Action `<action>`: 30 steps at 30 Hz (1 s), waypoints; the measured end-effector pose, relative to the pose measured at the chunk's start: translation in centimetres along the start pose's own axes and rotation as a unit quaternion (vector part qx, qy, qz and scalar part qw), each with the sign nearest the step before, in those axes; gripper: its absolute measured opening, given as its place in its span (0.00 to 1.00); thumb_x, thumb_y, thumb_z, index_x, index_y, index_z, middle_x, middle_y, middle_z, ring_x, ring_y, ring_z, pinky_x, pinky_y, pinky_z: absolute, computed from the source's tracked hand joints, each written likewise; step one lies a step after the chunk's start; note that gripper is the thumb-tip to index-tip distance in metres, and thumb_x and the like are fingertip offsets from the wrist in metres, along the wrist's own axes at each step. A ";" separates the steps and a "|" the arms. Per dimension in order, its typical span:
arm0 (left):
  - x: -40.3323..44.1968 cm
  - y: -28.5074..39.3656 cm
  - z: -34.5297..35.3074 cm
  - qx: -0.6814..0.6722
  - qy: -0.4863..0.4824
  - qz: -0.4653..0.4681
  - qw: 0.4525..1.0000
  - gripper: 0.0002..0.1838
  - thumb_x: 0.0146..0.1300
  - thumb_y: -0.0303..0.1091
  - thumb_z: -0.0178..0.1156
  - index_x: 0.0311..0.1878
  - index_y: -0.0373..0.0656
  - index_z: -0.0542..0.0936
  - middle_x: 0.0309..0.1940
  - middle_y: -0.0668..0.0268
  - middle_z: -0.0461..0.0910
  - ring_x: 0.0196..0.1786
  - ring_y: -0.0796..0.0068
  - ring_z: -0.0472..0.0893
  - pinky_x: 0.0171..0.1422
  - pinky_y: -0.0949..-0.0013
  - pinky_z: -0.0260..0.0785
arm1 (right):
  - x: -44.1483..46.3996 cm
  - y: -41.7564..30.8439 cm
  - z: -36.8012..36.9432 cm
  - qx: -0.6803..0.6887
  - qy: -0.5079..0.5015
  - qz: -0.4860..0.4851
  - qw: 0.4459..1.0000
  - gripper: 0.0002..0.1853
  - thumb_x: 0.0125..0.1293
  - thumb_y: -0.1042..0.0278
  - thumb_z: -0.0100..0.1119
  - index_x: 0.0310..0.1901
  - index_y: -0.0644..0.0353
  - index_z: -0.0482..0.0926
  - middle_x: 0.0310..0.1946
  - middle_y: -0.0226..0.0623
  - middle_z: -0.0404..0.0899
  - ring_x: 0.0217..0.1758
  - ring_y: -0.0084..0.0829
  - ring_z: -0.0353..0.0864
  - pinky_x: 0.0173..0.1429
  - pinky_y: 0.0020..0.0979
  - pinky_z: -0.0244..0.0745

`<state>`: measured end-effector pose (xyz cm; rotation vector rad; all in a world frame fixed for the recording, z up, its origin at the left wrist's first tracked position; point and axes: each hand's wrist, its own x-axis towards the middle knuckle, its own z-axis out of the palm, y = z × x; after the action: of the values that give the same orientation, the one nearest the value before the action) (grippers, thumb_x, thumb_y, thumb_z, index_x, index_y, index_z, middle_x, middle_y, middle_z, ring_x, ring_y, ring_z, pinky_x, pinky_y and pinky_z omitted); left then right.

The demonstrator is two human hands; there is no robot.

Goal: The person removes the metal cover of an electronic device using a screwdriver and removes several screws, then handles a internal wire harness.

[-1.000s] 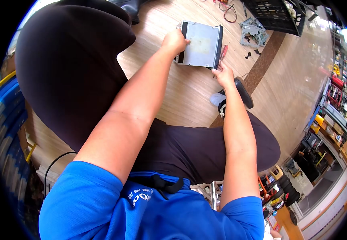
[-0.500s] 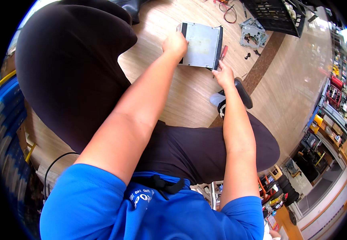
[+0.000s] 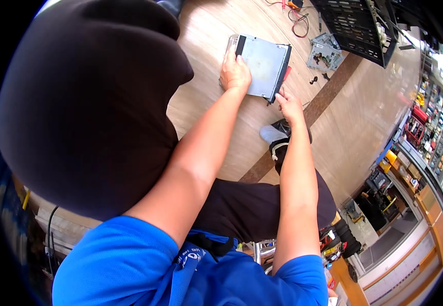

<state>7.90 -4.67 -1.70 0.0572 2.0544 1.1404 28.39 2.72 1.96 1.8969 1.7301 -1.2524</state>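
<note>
A flat grey metal unit (image 3: 264, 66) with a black strip along each side lies tilted between my hands, low over or on the floor. My left hand (image 3: 235, 71) is wrapped round its left edge, fingers over the black strip. At the lower right corner my right hand (image 3: 289, 104) pinches the dark edge. A red-handled tool (image 3: 287, 73) shows just past the right edge, close to my right fingers; whether I hold it too is hidden.
An open metal frame (image 3: 326, 55) and small black pieces (image 3: 313, 80) lie right of the unit. Beyond are a black crate (image 3: 356, 25) and a red and black cable (image 3: 299, 24). My shoe (image 3: 282, 126) is below my right hand. Shelves (image 3: 433, 122) stand far right.
The view has shifted, so the floor items appear lower. My left hand has slid down the unit's left side and covers its edge more. The unit looks turned slightly clockwise.
</note>
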 end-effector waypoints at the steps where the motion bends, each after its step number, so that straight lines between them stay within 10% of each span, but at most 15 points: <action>1: 0.0 0.0 0.2 0.001 -0.004 -0.001 1.000 0.22 0.68 0.32 0.52 0.65 0.49 0.72 0.63 0.58 0.73 0.65 0.56 0.72 0.67 0.59 0.65 | 0.9 0.0 0.0 0.019 0.025 -0.036 0.999 0.20 0.66 0.65 0.62 0.57 0.64 0.79 0.29 0.27 0.80 0.23 0.16 0.69 0.28 0.25 0.67; 10: -0.5 0.4 0.2 0.016 -0.024 -0.005 1.000 0.25 0.67 0.32 0.53 0.68 0.45 0.68 0.66 0.54 0.69 0.68 0.55 0.69 0.70 0.59 0.62 | 7.6 -7.1 -1.0 0.158 0.119 -0.050 0.979 0.19 0.73 0.60 0.51 0.61 0.59 0.77 0.35 0.28 0.80 0.29 0.19 0.73 0.27 0.24 0.67; 13: -1.3 0.3 0.5 0.029 -0.005 0.002 1.000 0.29 0.65 0.31 0.55 0.70 0.46 0.64 0.68 0.52 0.66 0.70 0.53 0.66 0.71 0.58 0.60 | 8.2 -7.7 -0.6 0.153 0.137 -0.099 0.974 0.18 0.73 0.65 0.53 0.58 0.67 0.77 0.50 0.38 0.83 0.53 0.27 0.79 0.61 0.27 0.69; 30: -5.9 0.3 0.9 0.018 0.129 -0.205 0.970 0.46 0.56 0.35 0.67 0.69 0.27 0.49 0.64 0.35 0.60 0.66 0.40 0.64 0.72 0.52 0.56 | 6.3 -13.1 2.5 -0.095 0.079 -0.218 0.968 0.20 0.70 0.61 0.52 0.59 0.60 0.77 0.54 0.48 0.80 0.61 0.39 0.78 0.64 0.33 0.69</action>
<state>12.55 -6.10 1.85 -0.5001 2.1767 0.8867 14.81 8.32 0.18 1.5967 2.3515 -1.0374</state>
